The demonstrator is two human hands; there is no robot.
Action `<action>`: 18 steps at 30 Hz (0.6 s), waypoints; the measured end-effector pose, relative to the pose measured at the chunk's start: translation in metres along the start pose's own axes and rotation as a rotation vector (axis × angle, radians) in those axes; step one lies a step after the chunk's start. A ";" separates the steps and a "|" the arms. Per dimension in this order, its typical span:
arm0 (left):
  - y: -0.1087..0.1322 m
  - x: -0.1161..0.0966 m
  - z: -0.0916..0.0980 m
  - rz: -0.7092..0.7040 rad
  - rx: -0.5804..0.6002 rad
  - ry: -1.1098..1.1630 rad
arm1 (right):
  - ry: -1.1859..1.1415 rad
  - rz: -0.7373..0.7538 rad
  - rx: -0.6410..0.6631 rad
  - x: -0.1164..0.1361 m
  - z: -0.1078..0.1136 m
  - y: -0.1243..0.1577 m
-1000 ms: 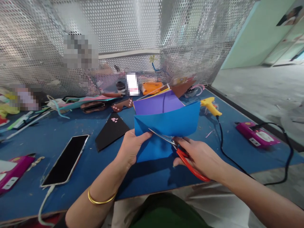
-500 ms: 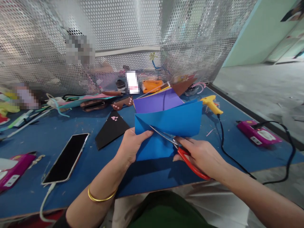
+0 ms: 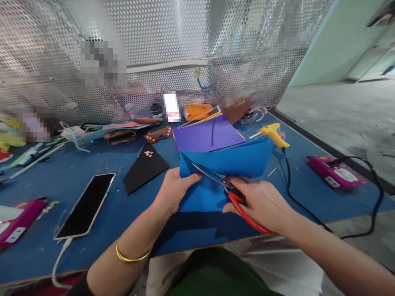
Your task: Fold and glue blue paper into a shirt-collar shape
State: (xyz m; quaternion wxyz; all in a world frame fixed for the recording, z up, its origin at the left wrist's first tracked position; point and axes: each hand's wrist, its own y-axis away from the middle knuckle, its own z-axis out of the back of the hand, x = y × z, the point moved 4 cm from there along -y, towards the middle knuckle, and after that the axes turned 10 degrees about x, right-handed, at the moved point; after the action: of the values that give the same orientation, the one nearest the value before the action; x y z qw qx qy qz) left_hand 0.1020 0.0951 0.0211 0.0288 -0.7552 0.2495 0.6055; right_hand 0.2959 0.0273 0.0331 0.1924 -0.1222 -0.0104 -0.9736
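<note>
A bright blue sheet of paper (image 3: 228,158) is held above the table's front part, its upper flap lifted along a long cut. My left hand (image 3: 177,187) pinches its left edge, thumb on top. In my right hand (image 3: 259,201) are red-handled scissors (image 3: 247,213), their blades lying within the cut and pointing left. The blade tips reach close to my left thumb. Behind the blue sheet lies a purple sheet (image 3: 205,133) on a stack of coloured paper. A black cut piece (image 3: 146,168) with small pink bits on it rests left of my hands.
On the blue table (image 3: 108,160), a phone (image 3: 86,205) with a white cable lies at left. A yellow glue gun (image 3: 273,133) and a magenta power strip (image 3: 336,172) with black cords sit at right. A perforated metal panel (image 3: 166,41) stands behind.
The blue sheet has shifted slightly right and tilted, showing more of the purple sheet. My left hand has moved a little right with it; the scissors remain in the cut.
</note>
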 end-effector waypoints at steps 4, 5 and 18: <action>0.001 0.001 -0.001 0.010 0.001 0.004 | 0.014 0.006 -0.025 0.001 -0.003 -0.003; 0.001 0.002 -0.002 0.010 0.001 0.005 | 0.015 0.009 -0.030 0.001 -0.003 -0.003; 0.000 0.003 -0.002 0.019 0.038 0.010 | -0.065 0.068 -0.092 0.000 -0.011 -0.001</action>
State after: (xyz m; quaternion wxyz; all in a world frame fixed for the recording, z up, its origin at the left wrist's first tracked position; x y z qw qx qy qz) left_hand 0.1040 0.0938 0.0188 0.0359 -0.7551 0.2684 0.5971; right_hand 0.2931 0.0273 0.0229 0.2190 -0.1626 0.0322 -0.9615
